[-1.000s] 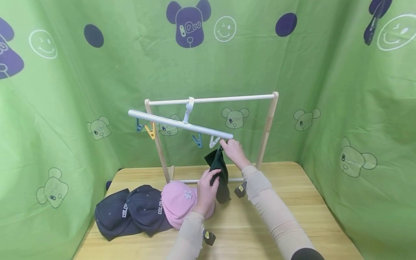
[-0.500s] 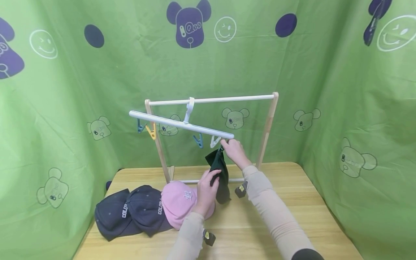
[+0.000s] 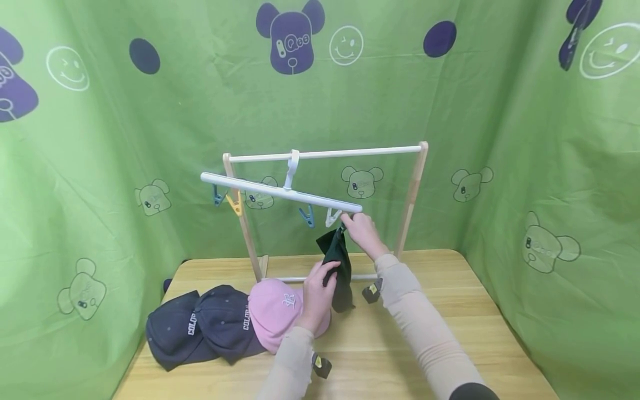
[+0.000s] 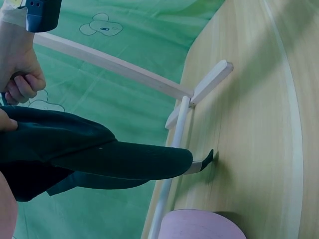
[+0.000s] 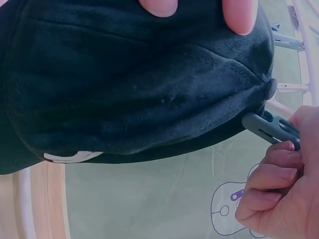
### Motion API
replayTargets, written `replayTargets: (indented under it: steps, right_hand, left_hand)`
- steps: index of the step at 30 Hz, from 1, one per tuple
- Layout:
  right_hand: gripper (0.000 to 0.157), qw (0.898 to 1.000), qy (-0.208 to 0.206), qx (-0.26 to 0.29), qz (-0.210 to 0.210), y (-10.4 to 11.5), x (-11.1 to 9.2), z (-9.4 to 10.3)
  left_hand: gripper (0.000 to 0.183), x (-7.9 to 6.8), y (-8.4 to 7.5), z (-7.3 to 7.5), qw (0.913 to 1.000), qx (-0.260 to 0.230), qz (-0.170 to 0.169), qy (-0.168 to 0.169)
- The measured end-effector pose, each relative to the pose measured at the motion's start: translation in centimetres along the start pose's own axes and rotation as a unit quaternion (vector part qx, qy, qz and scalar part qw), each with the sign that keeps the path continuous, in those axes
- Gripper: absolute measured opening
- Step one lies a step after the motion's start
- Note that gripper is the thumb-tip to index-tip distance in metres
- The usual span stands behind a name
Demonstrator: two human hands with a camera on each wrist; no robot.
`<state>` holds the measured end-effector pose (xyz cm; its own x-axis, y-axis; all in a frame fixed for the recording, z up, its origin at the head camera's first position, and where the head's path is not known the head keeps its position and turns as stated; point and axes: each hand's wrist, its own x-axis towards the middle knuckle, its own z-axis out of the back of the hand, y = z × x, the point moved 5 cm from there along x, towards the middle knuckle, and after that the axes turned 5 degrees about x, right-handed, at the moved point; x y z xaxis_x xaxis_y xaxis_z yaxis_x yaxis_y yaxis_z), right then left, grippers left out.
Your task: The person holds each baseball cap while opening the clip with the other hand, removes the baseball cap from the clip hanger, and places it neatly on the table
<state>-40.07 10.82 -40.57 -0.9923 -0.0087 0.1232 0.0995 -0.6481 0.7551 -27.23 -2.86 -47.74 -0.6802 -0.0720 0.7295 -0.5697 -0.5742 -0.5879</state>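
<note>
My left hand (image 3: pixel 318 289) holds a dark green baseball cap (image 5: pixel 149 89) by its crown, two fingertips showing on the fabric in the right wrist view. My right hand (image 3: pixel 362 233) pinches a dark blue-green clothespin (image 5: pixel 269 128) under the low right end of a pale blue hanger (image 3: pixel 280 191). The tip of this clothespin lies right at the cap's crown, beside the top button (image 5: pixel 270 89). Hooked on the rack's rail, the hanger tilts down to the right. A white clip (image 3: pixel 332 218) hangs close to my right fingertips, and a blue clip (image 3: pixel 307 216) sits further left.
A wooden rack (image 3: pixel 415 194) with white rails stands at the back of the table (image 3: pixel 425 344). Left of my left hand lie a pink cap (image 3: pixel 272 311) and two overlapping dark caps (image 3: pixel 175 325). Yellow (image 3: pixel 235 204) and blue clips hang at the hanger's left end.
The hanger has shifted slightly to the right, its left end a little lower. My right hand has edged right with it. The left hand has kept its hold on the green cap.
</note>
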Motion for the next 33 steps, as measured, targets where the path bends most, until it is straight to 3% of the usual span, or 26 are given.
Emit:
replayTargets:
  steps: [21, 33]
  right_hand:
    - [0.042, 1.000, 0.000, 0.008, 0.010, -0.08, -0.09, 0.82]
    - [0.041, 1.000, -0.004, 0.008, 0.014, -0.42, -0.16, 0.81]
  left_hand:
    - [0.030, -0.61, 0.17, 0.34, 0.9997, 0.021, 0.007, 0.008]
    - [0.027, -0.69, 0.25, 0.34, 0.9996, 0.009, 0.019, 0.019]
